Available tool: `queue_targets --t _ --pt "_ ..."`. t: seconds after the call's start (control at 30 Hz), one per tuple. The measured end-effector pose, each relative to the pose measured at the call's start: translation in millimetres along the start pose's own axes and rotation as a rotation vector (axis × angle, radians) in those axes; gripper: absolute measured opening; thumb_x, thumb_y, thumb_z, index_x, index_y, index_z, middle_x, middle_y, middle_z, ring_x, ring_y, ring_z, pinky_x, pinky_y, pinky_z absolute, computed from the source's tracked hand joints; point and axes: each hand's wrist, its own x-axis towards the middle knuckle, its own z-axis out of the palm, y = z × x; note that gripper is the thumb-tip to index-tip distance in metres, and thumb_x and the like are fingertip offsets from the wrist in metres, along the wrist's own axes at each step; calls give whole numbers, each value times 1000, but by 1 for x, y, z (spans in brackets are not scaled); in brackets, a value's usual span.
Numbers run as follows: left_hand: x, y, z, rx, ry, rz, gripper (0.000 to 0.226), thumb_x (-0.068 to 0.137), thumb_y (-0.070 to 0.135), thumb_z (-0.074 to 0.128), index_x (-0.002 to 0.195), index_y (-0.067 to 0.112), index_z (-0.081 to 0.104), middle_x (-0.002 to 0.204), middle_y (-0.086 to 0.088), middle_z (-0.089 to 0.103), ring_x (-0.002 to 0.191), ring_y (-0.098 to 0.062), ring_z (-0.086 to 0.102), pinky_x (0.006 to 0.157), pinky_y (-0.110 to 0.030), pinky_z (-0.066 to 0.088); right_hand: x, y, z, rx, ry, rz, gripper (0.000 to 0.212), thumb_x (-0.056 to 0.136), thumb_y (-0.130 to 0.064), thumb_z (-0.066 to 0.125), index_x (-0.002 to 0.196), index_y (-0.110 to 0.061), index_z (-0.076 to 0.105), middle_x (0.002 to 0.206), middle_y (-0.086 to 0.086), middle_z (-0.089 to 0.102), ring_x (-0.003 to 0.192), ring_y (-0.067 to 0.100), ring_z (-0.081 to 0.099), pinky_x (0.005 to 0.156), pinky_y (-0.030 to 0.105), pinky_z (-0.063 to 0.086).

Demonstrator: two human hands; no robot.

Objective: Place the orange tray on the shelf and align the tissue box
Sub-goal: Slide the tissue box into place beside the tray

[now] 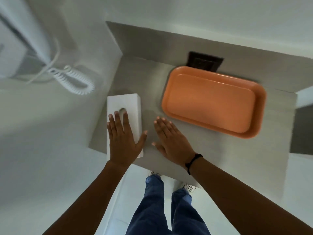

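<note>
The orange tray (212, 101) lies flat on the grey shelf (186, 150), towards its right and back, empty. A white tissue box (130, 106) lies along the shelf's left edge with its oval slot facing up. My left hand (124, 139) rests flat on top of the box's near half, fingers spread, thumb over its right side. Flat and with its fingers apart, my right hand (171, 139) hovers over or rests on the bare shelf between the box and the tray, touching neither.
A dark socket plate (205, 61) sits on the wall behind the tray. A white wall-mounted device (15, 53) with a coiled cord (74, 80) hangs to the left. White walls enclose the shelf at back and left. My legs and shoes stand below the front edge.
</note>
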Motion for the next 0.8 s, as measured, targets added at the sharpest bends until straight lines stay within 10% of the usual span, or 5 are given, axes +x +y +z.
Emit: queue_targets --t 0.8 --pt "36 -39 19 126 -70 152 111 92 81 41 175 16 6 177 -34 8 167 -51 9 136 -61 16 30 10 62 -95 76 88 91 106 -72 34 175 -17 13 184 11 17 171 31 16 139 56 16"
